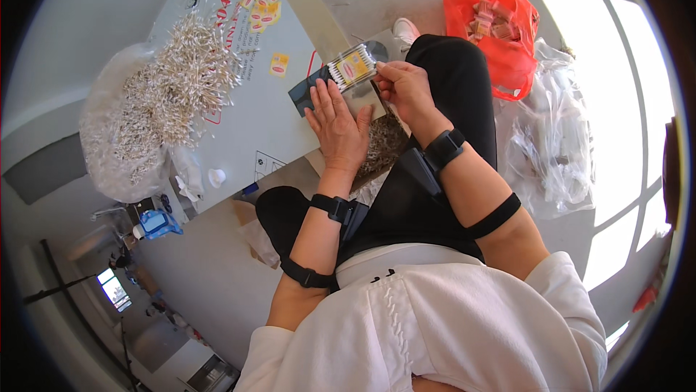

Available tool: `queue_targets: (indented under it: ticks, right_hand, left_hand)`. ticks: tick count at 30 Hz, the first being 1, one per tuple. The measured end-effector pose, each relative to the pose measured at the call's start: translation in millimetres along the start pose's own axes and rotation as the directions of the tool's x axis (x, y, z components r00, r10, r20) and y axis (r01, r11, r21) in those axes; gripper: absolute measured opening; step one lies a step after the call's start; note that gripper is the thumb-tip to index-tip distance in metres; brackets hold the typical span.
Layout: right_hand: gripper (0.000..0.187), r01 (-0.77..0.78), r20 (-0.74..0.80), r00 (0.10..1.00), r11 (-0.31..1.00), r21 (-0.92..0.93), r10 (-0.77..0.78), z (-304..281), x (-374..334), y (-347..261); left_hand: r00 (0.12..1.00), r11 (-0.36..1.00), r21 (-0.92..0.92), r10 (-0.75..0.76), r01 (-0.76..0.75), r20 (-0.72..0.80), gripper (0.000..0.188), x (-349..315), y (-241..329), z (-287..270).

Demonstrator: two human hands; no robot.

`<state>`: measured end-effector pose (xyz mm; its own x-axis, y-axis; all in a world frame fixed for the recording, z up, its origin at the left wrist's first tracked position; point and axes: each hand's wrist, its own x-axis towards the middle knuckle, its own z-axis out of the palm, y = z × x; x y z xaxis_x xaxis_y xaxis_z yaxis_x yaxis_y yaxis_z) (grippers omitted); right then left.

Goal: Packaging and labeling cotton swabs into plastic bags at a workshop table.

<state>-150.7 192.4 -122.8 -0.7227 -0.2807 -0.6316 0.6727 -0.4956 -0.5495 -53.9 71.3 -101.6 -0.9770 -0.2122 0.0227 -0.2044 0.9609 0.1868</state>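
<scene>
A row of white-tipped cotton swabs (336,73) with a yellow and white card (354,67) on top lies in a clear pack, on a dark strip (299,96) at the table's edge. My left hand (342,131) rests flat beside it, fingers stretched out, the fingertips near the swab tips and over the strip. At the pack's right end my right hand (409,91) is closed, thumb and forefinger pinching its edge. The curled fingers hide exactly what part they grip. Below my hands, an open box (384,147) holds more swabs.
A big heap of loose swabs (181,73) spills from a clear bag on the table (254,124). Several yellow cards (264,4) lie at its far end, a single card (279,65) nearer. Right of my leg are a red bag (523,65) with small packs and clear plastic (547,138).
</scene>
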Motion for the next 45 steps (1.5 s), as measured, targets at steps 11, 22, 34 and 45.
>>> queue_targets:
  ticks: [11,22,34,45]
  right_hand:
    - [0.015,0.295,-0.05,0.95,0.939,-0.178,-0.308,6.8,9.1,16.1]
    - [0.016,0.392,-0.11,0.893,0.873,-0.29,-0.437,11.7,17.1,28.9]
    - [0.017,0.325,-0.027,0.942,0.926,-0.193,-0.336,21.0,35.9,5.6]
    - [0.024,0.633,0.41,0.102,-0.259,-0.73,-0.907,52.6,-15.2,-18.8]
  left_hand:
    - [0.998,0.996,0.086,-0.015,0.01,0.063,0.083,2.0,9.5,-4.2]
    - [0.999,0.997,0.074,0.031,-0.033,0.031,0.083,1.5,6.3,-4.1]
    - [0.998,0.997,-0.051,-0.062,0.062,-0.004,0.084,29.6,3.7,-2.4]
    - [0.832,0.936,-0.299,-0.31,0.183,-0.46,0.041,10.7,-126.2,-23.6]
